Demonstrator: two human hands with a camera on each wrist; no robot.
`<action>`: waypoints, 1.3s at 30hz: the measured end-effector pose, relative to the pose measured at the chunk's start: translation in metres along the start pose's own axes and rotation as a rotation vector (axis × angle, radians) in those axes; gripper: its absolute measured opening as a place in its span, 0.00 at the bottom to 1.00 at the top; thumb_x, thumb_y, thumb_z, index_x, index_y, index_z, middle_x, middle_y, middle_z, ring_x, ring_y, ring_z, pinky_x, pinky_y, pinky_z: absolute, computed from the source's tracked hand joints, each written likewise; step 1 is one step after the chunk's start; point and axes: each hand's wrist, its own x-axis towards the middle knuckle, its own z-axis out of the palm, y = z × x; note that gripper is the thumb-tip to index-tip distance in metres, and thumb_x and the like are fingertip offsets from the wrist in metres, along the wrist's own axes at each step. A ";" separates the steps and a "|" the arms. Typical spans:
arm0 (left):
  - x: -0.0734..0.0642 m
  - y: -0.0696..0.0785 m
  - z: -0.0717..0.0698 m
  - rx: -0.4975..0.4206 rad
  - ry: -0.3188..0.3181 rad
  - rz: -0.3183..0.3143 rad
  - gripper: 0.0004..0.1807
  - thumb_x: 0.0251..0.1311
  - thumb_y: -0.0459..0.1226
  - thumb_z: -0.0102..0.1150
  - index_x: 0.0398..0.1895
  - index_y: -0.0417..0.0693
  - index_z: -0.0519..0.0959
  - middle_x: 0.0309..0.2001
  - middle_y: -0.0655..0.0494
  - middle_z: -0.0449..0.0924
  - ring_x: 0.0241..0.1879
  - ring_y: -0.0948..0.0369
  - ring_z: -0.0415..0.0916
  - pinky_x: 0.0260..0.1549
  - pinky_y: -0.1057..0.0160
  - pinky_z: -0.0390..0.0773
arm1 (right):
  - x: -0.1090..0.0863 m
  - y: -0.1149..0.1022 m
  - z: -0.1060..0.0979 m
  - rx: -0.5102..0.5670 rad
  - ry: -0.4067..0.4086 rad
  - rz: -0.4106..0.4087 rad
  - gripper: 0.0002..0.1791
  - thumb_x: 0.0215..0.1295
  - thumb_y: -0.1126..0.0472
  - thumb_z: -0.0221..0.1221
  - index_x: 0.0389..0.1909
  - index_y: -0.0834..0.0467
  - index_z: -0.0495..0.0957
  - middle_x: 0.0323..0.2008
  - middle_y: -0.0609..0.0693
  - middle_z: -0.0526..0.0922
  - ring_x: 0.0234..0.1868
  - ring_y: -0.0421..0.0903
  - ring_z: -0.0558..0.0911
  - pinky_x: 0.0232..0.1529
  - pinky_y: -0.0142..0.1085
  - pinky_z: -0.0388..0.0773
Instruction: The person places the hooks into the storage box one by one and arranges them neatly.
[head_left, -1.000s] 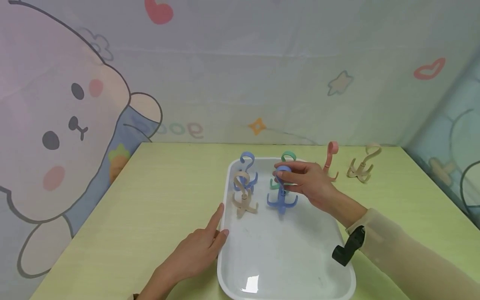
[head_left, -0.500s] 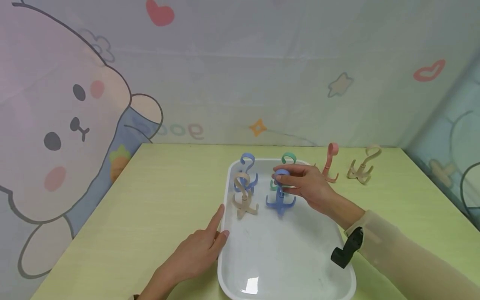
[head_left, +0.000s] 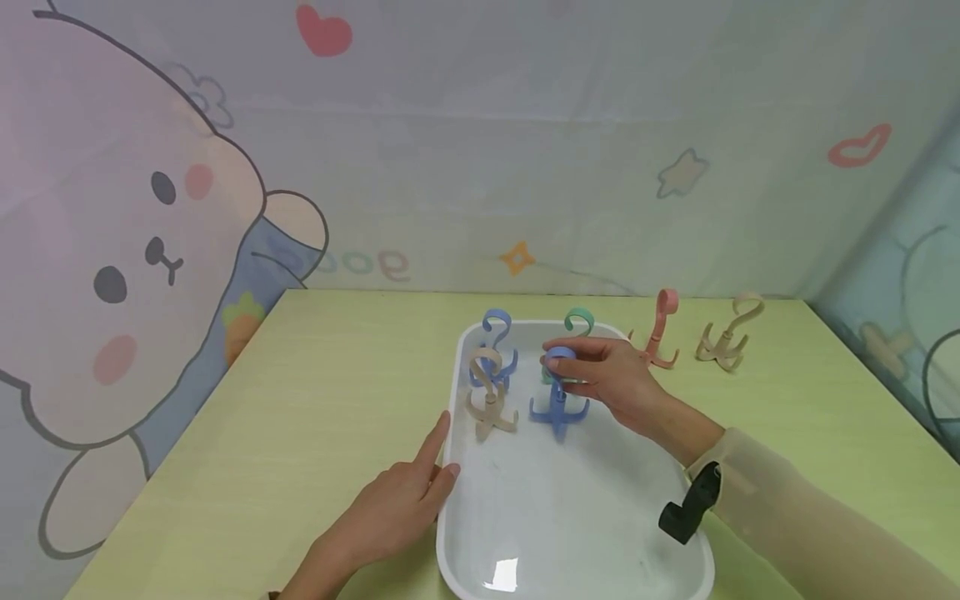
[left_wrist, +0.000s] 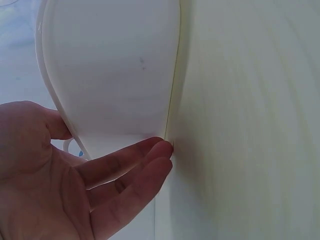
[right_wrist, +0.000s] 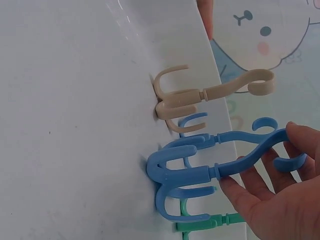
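Observation:
My right hand (head_left: 615, 379) pinches the upper hook of a blue rotating hanger with several prongs (head_left: 558, 408), keeping it upright in the white tray (head_left: 570, 517). In the right wrist view the prongs of this blue hanger (right_wrist: 180, 172) are right at the tray floor. A beige hanger (head_left: 491, 408) stands to its left, with a second blue hanger (head_left: 497, 321) behind. The green hanger (head_left: 579, 317) is partly hidden by my right hand. At the tray's left side, my left hand (head_left: 393, 504) holds the wall, thumb at the rim and fingers (left_wrist: 135, 160) against the outside.
Beyond the tray's far right corner, a pink hanger (head_left: 660, 329) and another beige hanger (head_left: 727, 337) stand on the light yellow table (head_left: 330, 383). A printed cloth backdrop (head_left: 480, 142) rises behind the table. A dark cable (head_left: 927, 383) hangs at the right edge.
My right hand has brought the blue hanger slightly nearer and to the left within the tray. The left hand stays at the tray's side.

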 end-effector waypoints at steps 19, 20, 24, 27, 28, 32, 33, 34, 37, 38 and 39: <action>0.001 -0.001 0.002 -0.005 -0.009 0.018 0.38 0.82 0.49 0.46 0.87 0.46 0.48 0.48 0.54 0.89 0.36 0.62 0.78 0.36 0.59 0.75 | -0.002 0.001 0.000 -0.060 0.008 0.010 0.24 0.72 0.61 0.67 0.67 0.61 0.80 0.65 0.62 0.82 0.58 0.46 0.86 0.65 0.46 0.78; 0.001 -0.001 0.002 -0.005 -0.009 0.021 0.38 0.82 0.49 0.46 0.87 0.46 0.49 0.48 0.53 0.89 0.37 0.62 0.79 0.36 0.59 0.75 | -0.002 -0.001 -0.001 -0.074 0.013 0.013 0.25 0.72 0.61 0.67 0.67 0.61 0.80 0.66 0.61 0.82 0.58 0.46 0.86 0.66 0.47 0.78; 0.001 0.000 0.001 -0.006 -0.007 0.024 0.38 0.82 0.49 0.46 0.87 0.46 0.49 0.48 0.53 0.89 0.37 0.62 0.79 0.36 0.58 0.76 | -0.005 -0.007 -0.005 -0.119 0.025 0.020 0.27 0.72 0.59 0.67 0.70 0.58 0.78 0.67 0.58 0.82 0.60 0.45 0.84 0.68 0.46 0.78; 0.001 0.001 0.001 -0.003 -0.004 0.022 0.38 0.82 0.49 0.46 0.87 0.46 0.49 0.48 0.54 0.89 0.37 0.63 0.79 0.36 0.58 0.76 | -0.007 -0.013 -0.009 -0.115 0.017 0.005 0.29 0.72 0.59 0.66 0.72 0.58 0.76 0.69 0.57 0.80 0.64 0.46 0.82 0.67 0.43 0.78; 0.001 0.001 0.001 -0.002 -0.002 0.021 0.38 0.82 0.49 0.46 0.87 0.46 0.49 0.48 0.54 0.89 0.37 0.63 0.79 0.37 0.58 0.76 | -0.008 -0.015 -0.010 -0.102 0.015 -0.002 0.29 0.72 0.60 0.66 0.72 0.59 0.75 0.69 0.58 0.80 0.65 0.46 0.82 0.67 0.41 0.78; 0.001 0.000 0.000 0.001 0.000 0.019 0.38 0.82 0.48 0.46 0.87 0.46 0.49 0.48 0.54 0.89 0.36 0.62 0.78 0.36 0.59 0.75 | -0.011 -0.023 -0.016 -0.052 0.014 -0.022 0.31 0.73 0.60 0.65 0.74 0.61 0.72 0.72 0.60 0.76 0.66 0.44 0.82 0.65 0.36 0.78; 0.002 0.000 0.000 0.001 0.000 0.019 0.38 0.82 0.48 0.46 0.87 0.46 0.49 0.47 0.54 0.89 0.36 0.63 0.78 0.36 0.59 0.75 | -0.011 -0.024 -0.018 -0.043 0.016 -0.025 0.31 0.73 0.60 0.65 0.74 0.62 0.72 0.72 0.60 0.76 0.65 0.43 0.82 0.65 0.36 0.79; 0.002 0.000 0.001 0.001 -0.001 0.018 0.38 0.82 0.48 0.46 0.87 0.46 0.49 0.47 0.55 0.89 0.35 0.63 0.77 0.35 0.59 0.74 | -0.012 -0.026 -0.020 -0.040 0.019 -0.026 0.31 0.73 0.60 0.65 0.74 0.62 0.72 0.72 0.60 0.76 0.64 0.41 0.83 0.64 0.35 0.79; 0.002 -0.001 0.001 0.000 -0.003 0.017 0.38 0.82 0.48 0.46 0.87 0.46 0.49 0.44 0.56 0.88 0.33 0.63 0.75 0.34 0.60 0.73 | -0.014 -0.030 -0.025 -0.038 0.028 -0.037 0.31 0.74 0.59 0.65 0.74 0.63 0.72 0.73 0.62 0.75 0.60 0.37 0.84 0.65 0.36 0.79; 0.002 -0.001 0.001 0.000 -0.004 0.016 0.38 0.82 0.48 0.46 0.87 0.47 0.49 0.44 0.57 0.87 0.33 0.63 0.75 0.34 0.61 0.72 | -0.014 -0.031 -0.027 -0.033 0.032 -0.040 0.31 0.74 0.59 0.65 0.74 0.63 0.72 0.73 0.62 0.74 0.59 0.35 0.84 0.65 0.37 0.78; 0.002 -0.001 0.001 0.001 -0.004 0.016 0.38 0.82 0.48 0.46 0.87 0.47 0.49 0.43 0.57 0.87 0.32 0.63 0.74 0.33 0.61 0.72 | -0.015 -0.031 -0.029 -0.023 0.040 -0.044 0.31 0.74 0.59 0.64 0.74 0.64 0.71 0.73 0.62 0.75 0.58 0.34 0.84 0.65 0.38 0.78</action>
